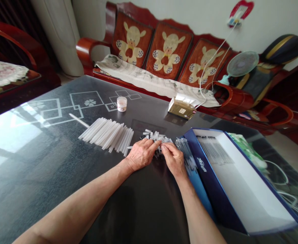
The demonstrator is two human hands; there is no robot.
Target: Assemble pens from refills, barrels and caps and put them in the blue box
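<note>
My left hand (142,155) is closed, its fingers reaching over a pile of small white and black pen parts (154,135). The pale end of a pen barrel (129,147) pokes out from its left side, with the rest covered by the hand. Close by on the right, my right hand (173,158) has thumb and forefinger pinched together at the pile's edge; whatever is between them is hidden. To the left lies a row of translucent white pen barrels (108,133). Thin pen refills (186,150) lie beside my right hand, along the blue box.
An open blue box (205,173) with a white inside holds a row of clear pens (215,149). Farther back on the dark table (93,179) stand a small round jar (122,104) and a tissue box (182,107). A green packet (248,149) and white cables lie at right.
</note>
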